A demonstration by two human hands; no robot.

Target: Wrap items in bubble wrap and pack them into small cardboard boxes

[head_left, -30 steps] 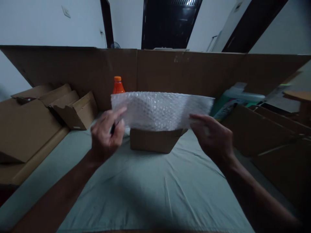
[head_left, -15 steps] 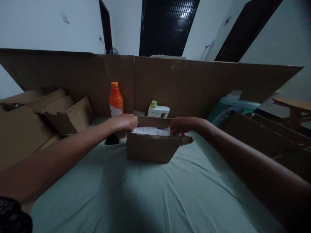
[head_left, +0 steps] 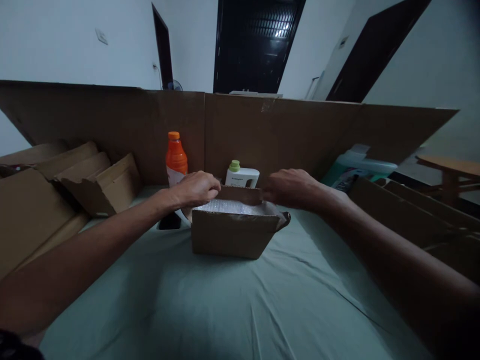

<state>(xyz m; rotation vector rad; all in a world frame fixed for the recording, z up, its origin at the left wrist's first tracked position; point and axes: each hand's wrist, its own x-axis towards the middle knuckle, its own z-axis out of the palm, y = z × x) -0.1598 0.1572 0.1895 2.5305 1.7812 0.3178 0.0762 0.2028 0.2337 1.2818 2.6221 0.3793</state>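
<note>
A small open cardboard box (head_left: 227, 235) stands upright on the green cloth, and clear bubble wrap (head_left: 232, 207) fills its top. At the right end the wrap's edge lies up over the rim beside a bent flap (head_left: 283, 221). Over the box's left end is my left hand (head_left: 197, 189), closed, its thumb and fingers pinched together. My right hand (head_left: 287, 187) is curled above the right far corner, slightly higher than the rim. Its fingertips point down toward the wrap. What either hand pinches, if anything, is hidden.
Behind the box stand an orange bottle (head_left: 176, 156) and a white jug with a green cap (head_left: 240, 176). A dark flat object (head_left: 169, 221) lies left of the box. Cardboard boxes (head_left: 120, 186) flank the left; a teal bottle (head_left: 352, 167) leans at right. A cardboard screen (head_left: 311, 135) closes the back.
Both hands have come up from inside the box ends to above the rim. The wrap's right edge now shows over the corner. The view has tipped slightly upward.
</note>
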